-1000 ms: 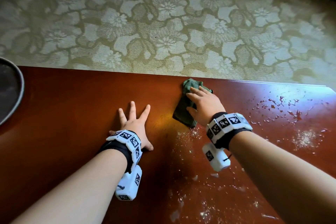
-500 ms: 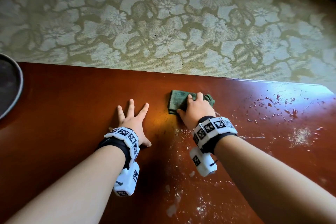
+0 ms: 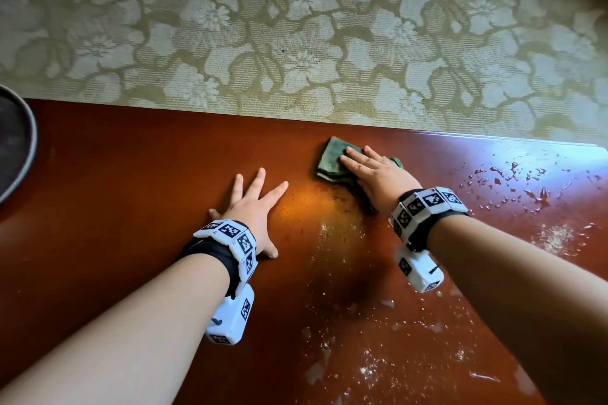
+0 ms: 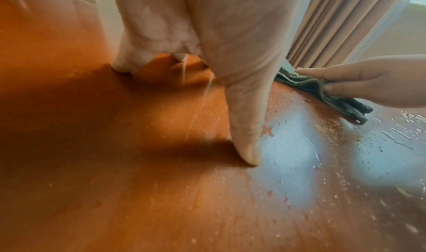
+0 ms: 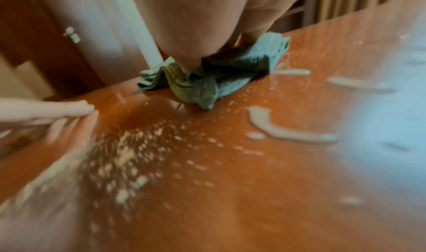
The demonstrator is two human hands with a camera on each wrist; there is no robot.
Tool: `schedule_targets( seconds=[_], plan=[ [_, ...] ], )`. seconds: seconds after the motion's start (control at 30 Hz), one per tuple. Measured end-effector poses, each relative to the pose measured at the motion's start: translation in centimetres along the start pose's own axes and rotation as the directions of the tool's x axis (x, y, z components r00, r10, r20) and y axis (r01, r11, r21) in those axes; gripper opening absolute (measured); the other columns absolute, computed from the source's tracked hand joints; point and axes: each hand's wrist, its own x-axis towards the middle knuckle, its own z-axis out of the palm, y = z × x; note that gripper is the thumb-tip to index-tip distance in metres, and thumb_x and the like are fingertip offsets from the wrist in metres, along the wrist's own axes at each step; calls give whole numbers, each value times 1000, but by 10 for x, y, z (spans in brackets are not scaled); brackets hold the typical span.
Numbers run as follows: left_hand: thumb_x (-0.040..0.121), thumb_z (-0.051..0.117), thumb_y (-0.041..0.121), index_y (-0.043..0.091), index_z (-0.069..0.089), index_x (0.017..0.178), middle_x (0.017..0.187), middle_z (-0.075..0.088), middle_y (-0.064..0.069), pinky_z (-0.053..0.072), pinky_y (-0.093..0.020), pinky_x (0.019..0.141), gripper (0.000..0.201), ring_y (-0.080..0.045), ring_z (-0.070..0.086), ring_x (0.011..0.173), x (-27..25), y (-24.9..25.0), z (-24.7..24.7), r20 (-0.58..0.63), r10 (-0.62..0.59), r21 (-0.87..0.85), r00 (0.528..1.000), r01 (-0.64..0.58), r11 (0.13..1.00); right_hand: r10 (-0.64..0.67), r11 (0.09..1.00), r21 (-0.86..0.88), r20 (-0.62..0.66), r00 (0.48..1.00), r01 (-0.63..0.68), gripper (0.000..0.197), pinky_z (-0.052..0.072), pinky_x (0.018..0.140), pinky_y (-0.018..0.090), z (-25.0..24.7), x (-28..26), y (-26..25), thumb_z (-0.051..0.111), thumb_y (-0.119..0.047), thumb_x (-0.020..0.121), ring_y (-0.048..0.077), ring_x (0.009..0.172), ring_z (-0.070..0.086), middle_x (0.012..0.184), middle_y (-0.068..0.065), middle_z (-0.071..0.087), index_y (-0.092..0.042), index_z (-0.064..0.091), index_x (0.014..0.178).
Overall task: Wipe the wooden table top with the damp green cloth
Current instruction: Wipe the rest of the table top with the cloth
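The green cloth (image 3: 330, 159) lies folded near the far edge of the reddish wooden table top (image 3: 131, 181). My right hand (image 3: 375, 171) presses flat on the cloth with straight fingers, covering its right half. The left wrist view shows the cloth (image 4: 322, 90) under those fingers (image 4: 322, 72); the right wrist view shows it (image 5: 226, 73) bunched under the palm. My left hand (image 3: 253, 200) rests flat on the bare wood to the left of the cloth, fingers spread, holding nothing. White crumbs and smears (image 3: 342, 230) dot the wood in front of the cloth.
Water drops and smears (image 3: 513, 181) and a white powder patch (image 3: 556, 237) mark the right part of the table. A dark round tray (image 3: 16, 141) sits at the left edge. Patterned carpet (image 3: 296, 43) lies beyond the far table edge.
My right hand has slid with the cloth along the far edge, and its fingers have straightened out flat over it. The left hand has stayed in place.
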Motion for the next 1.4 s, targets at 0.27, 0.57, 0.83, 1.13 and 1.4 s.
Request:
schedule_targets(
  seconds=[0.27,0.57,0.83,1.13,1.4],
  plan=[
    [63,93,31,59,-1,148,156,-34,16,16,-76,104,130,-27,-27,146,0,3,-4,13,-7,19,1000,7,1000,112,990,98,-127,986,-100,59,2,115,38,19,10,-32,36,-8,96,25,144,-1,157,-1,4,-20,13,149],
    [69,89,30,56,0,149,158,-31,15,18,-73,107,123,-27,-24,147,-7,5,1,-12,-11,10,1000,12,1000,-343,924,131,-135,930,360,51,26,109,48,73,-76,-51,41,-3,82,26,132,37,139,-2,48,-18,55,128],
    [77,79,46,60,-4,147,156,-34,16,13,-76,106,109,-27,-29,145,-39,-17,39,-24,-54,-22,998,53,998,-18,940,321,-293,956,116,47,33,108,42,64,-75,-20,44,7,85,27,130,42,133,0,54,-16,60,122],
    [72,83,48,61,0,147,156,-32,19,11,-79,104,113,-25,-30,145,-36,-22,41,-23,-34,-70,999,32,997,166,962,237,-112,980,-136,68,6,115,44,49,-22,-89,37,6,87,29,143,3,156,-4,12,-29,27,144],
    [78,80,40,52,2,152,159,-28,16,14,-74,109,108,-24,-24,147,-46,-17,47,-45,-29,-107,999,24,994,-324,925,171,-103,940,338,67,16,108,50,111,-110,-103,50,5,72,32,136,27,145,1,40,-21,50,133]
  ],
)
